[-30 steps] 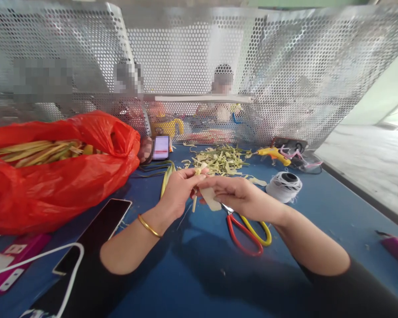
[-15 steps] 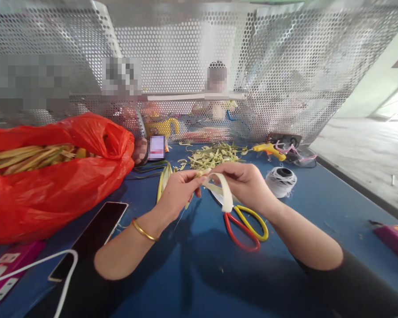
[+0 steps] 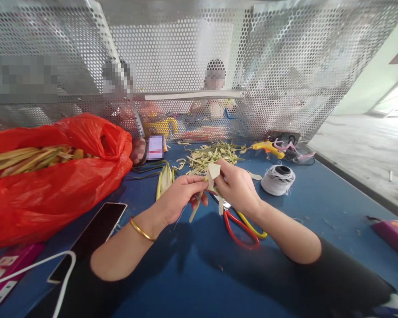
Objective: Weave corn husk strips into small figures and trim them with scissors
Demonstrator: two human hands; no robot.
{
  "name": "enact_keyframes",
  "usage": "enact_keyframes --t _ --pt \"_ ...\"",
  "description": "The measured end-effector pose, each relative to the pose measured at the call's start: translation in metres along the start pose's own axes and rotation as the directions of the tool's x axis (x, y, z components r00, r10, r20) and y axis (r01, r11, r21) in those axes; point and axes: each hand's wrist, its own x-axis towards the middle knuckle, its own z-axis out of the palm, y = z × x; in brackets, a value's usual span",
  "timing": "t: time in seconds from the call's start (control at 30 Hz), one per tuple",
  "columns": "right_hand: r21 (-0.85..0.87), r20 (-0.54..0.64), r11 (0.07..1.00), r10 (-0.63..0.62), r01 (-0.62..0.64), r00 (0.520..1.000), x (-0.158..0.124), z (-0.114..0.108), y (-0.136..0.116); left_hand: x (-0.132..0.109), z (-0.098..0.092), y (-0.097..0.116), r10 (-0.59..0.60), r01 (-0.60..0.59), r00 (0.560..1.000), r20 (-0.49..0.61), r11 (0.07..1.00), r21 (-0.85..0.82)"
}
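My left hand (image 3: 179,196) and my right hand (image 3: 235,187) meet over the blue table (image 3: 199,274), both pinched on a pale leaf strip (image 3: 213,171) that folds up between the fingertips. A thin end of the strip hangs down below my left fingers. Scissors with one red and one yellow handle (image 3: 240,227) lie on the table just under my right wrist. A folded green leaf (image 3: 165,176) lies left of my left hand.
A red plastic bag (image 3: 53,185) full of leaf strips fills the left. A dark phone (image 3: 93,234) and a white cable lie near my left arm. Leaf trimmings (image 3: 212,154), a white thread spool (image 3: 277,179) and a yellow glue gun (image 3: 268,149) sit before a perforated metal screen (image 3: 285,66).
The loop of strip my right hand held out has been folded up tight against my left fingertips. Both hands have drawn closer together and a little toward me.
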Motion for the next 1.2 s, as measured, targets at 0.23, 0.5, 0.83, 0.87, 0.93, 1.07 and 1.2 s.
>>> enact_keyframes --t 0.23,0.5,0.83,0.87,0.93,1.07,1.2 --pt "0.046 0.027 0.998 0.046 -0.047 0.999 -0.002 0.004 0.001 0.001 0.002 0.0 0.045 -0.041 0.996 -0.079 0.997 0.062" --pt "-0.017 0.023 0.985 0.174 -0.174 0.984 -0.001 0.008 -0.001 0.002 0.006 -0.006 0.055 -0.045 0.991 -0.124 0.995 0.084" --pt "0.545 0.356 0.738 0.225 -0.397 0.907 0.01 0.016 0.015 0.006 0.006 -0.011 0.01 -0.031 0.951 -0.31 0.997 -0.064" --pt "0.598 0.417 0.676 0.195 -0.429 0.888 0.012 0.013 0.015 0.006 0.005 -0.01 0.0 -0.029 0.947 -0.32 0.996 -0.086" --pt "0.648 0.492 0.606 0.128 -0.46 0.861 0.015 0.007 0.017 0.007 0.003 -0.008 -0.012 -0.032 0.939 -0.343 0.992 -0.122" --pt "0.648 0.54 0.603 0.066 -0.465 0.839 0.018 -0.012 0.02 0.009 -0.001 -0.007 -0.017 -0.045 0.923 -0.385 0.988 -0.15" --pt "0.634 0.55 0.646 0.01 -0.425 0.835 0.019 -0.033 0.024 0.011 -0.004 -0.006 -0.006 -0.063 0.906 -0.424 0.987 -0.148"
